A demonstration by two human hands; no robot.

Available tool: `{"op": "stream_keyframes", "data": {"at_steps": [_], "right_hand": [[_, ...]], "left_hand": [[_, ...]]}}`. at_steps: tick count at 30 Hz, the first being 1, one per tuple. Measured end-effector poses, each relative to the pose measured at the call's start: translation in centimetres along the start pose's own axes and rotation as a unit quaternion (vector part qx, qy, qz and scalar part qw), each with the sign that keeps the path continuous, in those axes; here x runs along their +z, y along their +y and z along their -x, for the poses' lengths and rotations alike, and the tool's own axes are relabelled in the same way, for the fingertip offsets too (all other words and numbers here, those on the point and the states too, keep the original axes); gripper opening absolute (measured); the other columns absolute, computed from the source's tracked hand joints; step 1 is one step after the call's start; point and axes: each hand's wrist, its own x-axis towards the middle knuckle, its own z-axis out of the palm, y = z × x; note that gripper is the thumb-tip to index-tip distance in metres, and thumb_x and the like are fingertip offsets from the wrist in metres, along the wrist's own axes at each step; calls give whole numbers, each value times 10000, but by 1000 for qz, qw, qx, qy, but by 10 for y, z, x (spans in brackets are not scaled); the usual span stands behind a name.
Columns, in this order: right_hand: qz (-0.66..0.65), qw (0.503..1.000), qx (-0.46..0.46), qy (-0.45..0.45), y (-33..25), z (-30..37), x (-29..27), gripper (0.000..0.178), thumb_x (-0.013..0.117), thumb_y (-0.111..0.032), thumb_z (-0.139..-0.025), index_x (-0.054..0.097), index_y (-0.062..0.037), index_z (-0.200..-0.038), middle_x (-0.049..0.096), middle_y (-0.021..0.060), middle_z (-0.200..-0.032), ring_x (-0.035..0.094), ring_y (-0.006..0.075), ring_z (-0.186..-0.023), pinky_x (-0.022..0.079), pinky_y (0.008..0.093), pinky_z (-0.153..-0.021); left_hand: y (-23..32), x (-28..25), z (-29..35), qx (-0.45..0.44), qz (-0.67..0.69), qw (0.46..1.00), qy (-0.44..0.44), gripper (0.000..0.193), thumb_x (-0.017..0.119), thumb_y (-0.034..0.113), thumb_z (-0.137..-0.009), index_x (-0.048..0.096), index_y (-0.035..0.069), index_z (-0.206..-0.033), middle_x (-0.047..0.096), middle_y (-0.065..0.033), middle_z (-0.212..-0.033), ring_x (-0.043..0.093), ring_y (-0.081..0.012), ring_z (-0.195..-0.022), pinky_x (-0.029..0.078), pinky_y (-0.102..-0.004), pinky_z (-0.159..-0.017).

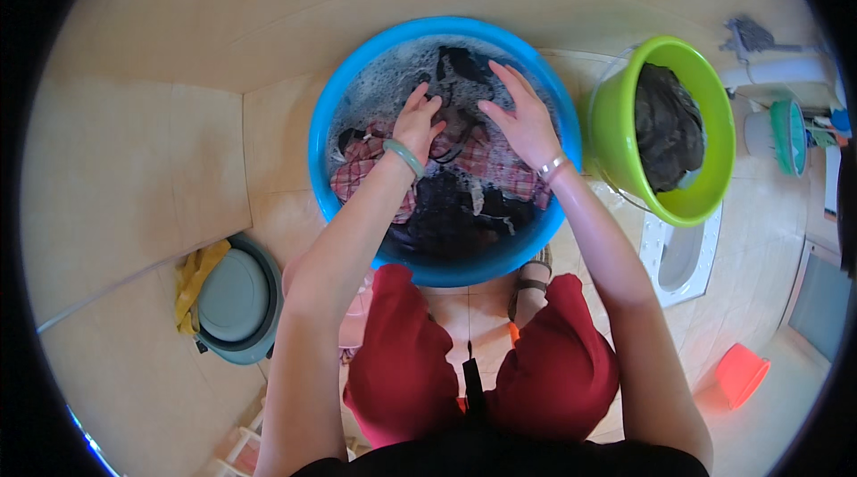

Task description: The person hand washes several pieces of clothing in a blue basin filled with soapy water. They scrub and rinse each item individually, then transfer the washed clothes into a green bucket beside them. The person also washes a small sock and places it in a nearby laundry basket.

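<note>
A large round blue basin stands before my knees, holding foamy water and wet clothes. Over its middle left hangs my left hand, fingers apart, a green bangle on its wrist. My right hand is spread above the right part, with a metal bracelet on that wrist. Neither hand holds anything. Between and below them lies a red plaid garment, partly under suds. Dark cloth fills the near part of the water, and a black piece of cloth floats at the far side.
To the right, a lime green bucket holds dark wet cloth. Past it are a white squat toilet, a green-rimmed tub and an orange-red container. At left sits a grey-green basin with a yellow cloth.
</note>
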Motion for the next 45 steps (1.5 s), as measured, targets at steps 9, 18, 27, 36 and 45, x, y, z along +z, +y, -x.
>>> {"op": "stream_keyframes", "data": {"at_steps": [9,18,27,36,45], "right_hand": [[304,940,47,-144,62,-52,108,618,648,-191,-865,376,-207,-1420,494,239,-1231,575,460,-1046,521,476,-839],[99,995,13,-14,57,-40,124,285,645,-225,-871,632,-50,-1095,596,222,-1080,614,404,-935,500,454,-813],[80,962,-246,-86,-78,30,81,248,761,-184,-705,634,-146,-915,511,47,-882,596,222,-755,501,325,-589],[90,952,-294,2,-86,36,108,258,761,-327,-747,574,-149,-759,428,34,-785,552,148,-588,431,281,-429],[13,970,-235,57,-74,14,106,175,703,-100,-765,541,-83,-703,496,78,-681,552,251,-536,453,348,-426]], "left_hand": [[-33,-60,-22,-48,170,984,-20,647,547,181,-977,206,228,-1525,333,-85,-1487,373,-305,-1327,415,-513,-1016],[-26,-50,-24,-90,190,974,-89,593,513,504,-961,325,258,-1467,377,-88,-1461,395,-272,-1300,384,-533,-1004],[21,-20,4,-21,286,941,-181,476,485,387,-1002,425,132,-1400,593,-107,-1232,607,-234,-1084,496,-376,-949],[15,-21,21,-91,303,934,-163,523,488,527,-965,546,111,-1278,621,-86,-1174,609,-165,-1043,515,-323,-869],[15,-2,44,73,281,957,1,198,521,336,-992,536,151,-923,523,29,-815,533,-110,-737,465,-304,-681]]}}
